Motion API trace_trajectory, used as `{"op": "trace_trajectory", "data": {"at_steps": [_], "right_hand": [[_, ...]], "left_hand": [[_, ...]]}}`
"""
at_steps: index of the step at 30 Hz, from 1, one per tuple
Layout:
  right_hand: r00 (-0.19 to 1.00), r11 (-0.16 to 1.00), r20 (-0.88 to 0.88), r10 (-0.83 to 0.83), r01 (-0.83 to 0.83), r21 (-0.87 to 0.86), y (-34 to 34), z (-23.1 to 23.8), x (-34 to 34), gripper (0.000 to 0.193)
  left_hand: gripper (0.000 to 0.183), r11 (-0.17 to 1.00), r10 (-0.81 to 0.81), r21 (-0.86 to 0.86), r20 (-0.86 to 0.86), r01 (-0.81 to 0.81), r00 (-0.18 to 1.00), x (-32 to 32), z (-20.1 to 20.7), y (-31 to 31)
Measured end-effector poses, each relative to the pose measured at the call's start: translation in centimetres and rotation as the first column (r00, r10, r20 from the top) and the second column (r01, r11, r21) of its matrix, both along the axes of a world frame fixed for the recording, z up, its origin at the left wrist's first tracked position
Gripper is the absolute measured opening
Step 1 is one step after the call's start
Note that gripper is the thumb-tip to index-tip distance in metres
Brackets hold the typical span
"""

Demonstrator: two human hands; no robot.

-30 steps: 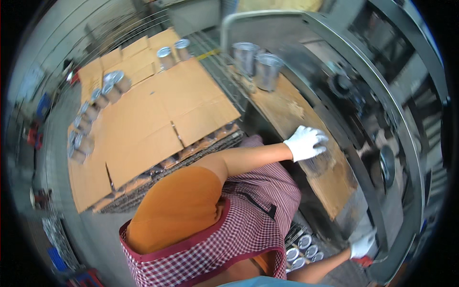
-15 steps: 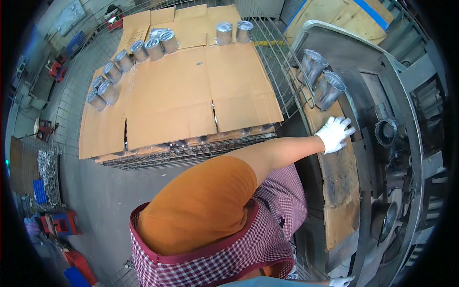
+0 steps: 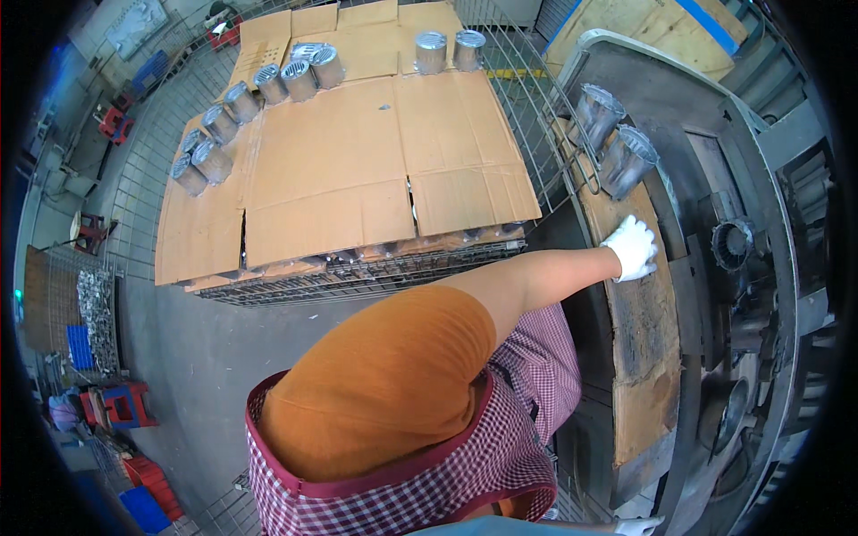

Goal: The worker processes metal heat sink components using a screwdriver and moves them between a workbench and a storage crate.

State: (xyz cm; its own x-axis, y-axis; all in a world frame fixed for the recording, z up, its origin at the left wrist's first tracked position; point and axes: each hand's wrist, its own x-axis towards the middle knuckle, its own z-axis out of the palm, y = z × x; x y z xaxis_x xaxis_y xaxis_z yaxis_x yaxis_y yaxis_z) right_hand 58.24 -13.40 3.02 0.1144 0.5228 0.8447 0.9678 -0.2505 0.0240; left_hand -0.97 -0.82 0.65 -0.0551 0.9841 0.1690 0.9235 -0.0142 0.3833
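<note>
Left hand (image 3: 631,248) on the worn board (image 3: 642,335), gloved fingers half-curled, their grip hidden! Two metal canisters (image 3: 629,163) sit just beyond those fingers, untouched. Looks like a mid-reach; grasping one would call for spread fingers, farther forward. Right hand (image 3: 638,526), well behind, cut off: can't tell.

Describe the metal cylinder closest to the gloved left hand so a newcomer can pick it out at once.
Start at the big cardboard sheet and go right to the long, narrow board under the left hand. Toward the board's far end, beyond that hand, stands a pair. The wanted grey cylinder is the right-hand one, nearer the hand and lower in the picture than its neighbour.
</note>
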Motion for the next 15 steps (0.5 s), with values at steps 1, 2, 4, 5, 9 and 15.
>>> {"op": "trace_trajectory", "data": {"at_steps": [1, 2, 4, 5, 9, 15], "right_hand": [[1.000, 1.000, -0.003, 0.013, -0.013, -0.005, 0.1, -0.1, -0.1, 0.027], [1.000, 1.000, -0.005, 0.025, -0.025, -0.011, 0.2, -0.1, -0.1, 0.027], [0.999, 0.999, -0.009, 0.049, -0.049, -0.020, 0.3, -0.1, -0.3, 0.027], [0.998, 0.998, -0.011, 0.060, -0.060, -0.025, 0.3, -0.1, -0.4, 0.027], [0.994, 0.994, -0.012, 0.105, -0.105, -0.041, 0.0, 0.5, -2.8, 0.027], [0.986, 0.984, -0.012, 0.163, -0.164, -0.068, 0.8, 0.8, -3.8, 0.028]], "left_hand": [[0.041, 0.947, 0.069, 0.314, 0.004, -0.067, 0.998, 0.3, -0.8, 0.0], [0.041, 0.794, 0.131, 0.595, 0.031, -0.123, 0.991, 0.5, -1.1, 0.0], [0.042, 0.937, 0.082, 0.343, -0.012, -0.073, 0.997, 0.1, -0.1, -0.1], [0.042, 0.998, 0.022, 0.060, -0.036, -0.020, 0.999, 0.0, 0.3, -0.1], [0.041, 0.818, 0.126, 0.565, 0.010, -0.110, 0.992, 0.1, -1.2, 0.1], [0.041, 0.863, 0.118, 0.495, -0.003, -0.101, 0.993, -0.5, -1.0, -0.1]]}}
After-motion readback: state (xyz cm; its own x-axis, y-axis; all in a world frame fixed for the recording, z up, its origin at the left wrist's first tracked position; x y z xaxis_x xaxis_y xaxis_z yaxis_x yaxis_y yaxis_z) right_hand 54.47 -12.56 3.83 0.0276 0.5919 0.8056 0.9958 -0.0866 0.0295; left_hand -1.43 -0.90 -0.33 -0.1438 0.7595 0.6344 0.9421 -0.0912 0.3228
